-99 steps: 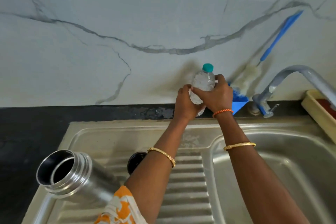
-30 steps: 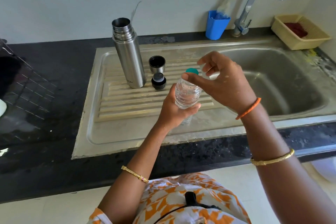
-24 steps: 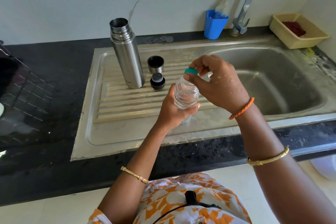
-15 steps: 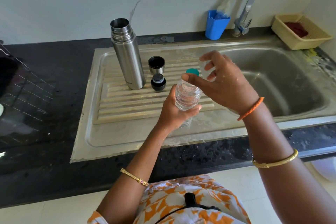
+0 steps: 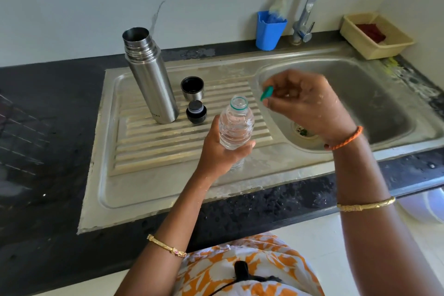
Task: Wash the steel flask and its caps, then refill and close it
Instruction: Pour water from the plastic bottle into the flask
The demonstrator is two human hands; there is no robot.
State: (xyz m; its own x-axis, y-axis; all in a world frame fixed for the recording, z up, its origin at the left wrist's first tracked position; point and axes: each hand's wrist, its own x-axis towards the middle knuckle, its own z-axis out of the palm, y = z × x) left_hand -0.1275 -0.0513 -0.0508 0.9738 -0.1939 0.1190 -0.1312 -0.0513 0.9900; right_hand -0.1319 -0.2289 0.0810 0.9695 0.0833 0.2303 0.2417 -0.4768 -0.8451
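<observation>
Steel flask [image 5: 150, 77] stands upright and uncapped on the ribbed drainboard [image 5: 168, 146] of the sink [image 5: 360, 94]. Two caps sit just beside it on its right: steel cup cap [image 5: 192, 87] mouth up, black stopper [image 5: 196, 112] nearer the viewer. Left hand [image 5: 222, 151] grips a clear plastic bottle [image 5: 236, 125] upright above the drainboard, mouth open. Right hand [image 5: 305, 106] pinches the teal bottle cap [image 5: 267, 93] between thumb and fingers, beside and clear of the bottle mouth. Blue cup [image 5: 269, 31] with brush, tap [image 5: 312, 7] and yellow tray [image 5: 374, 38] stand on the bench behind.
</observation>
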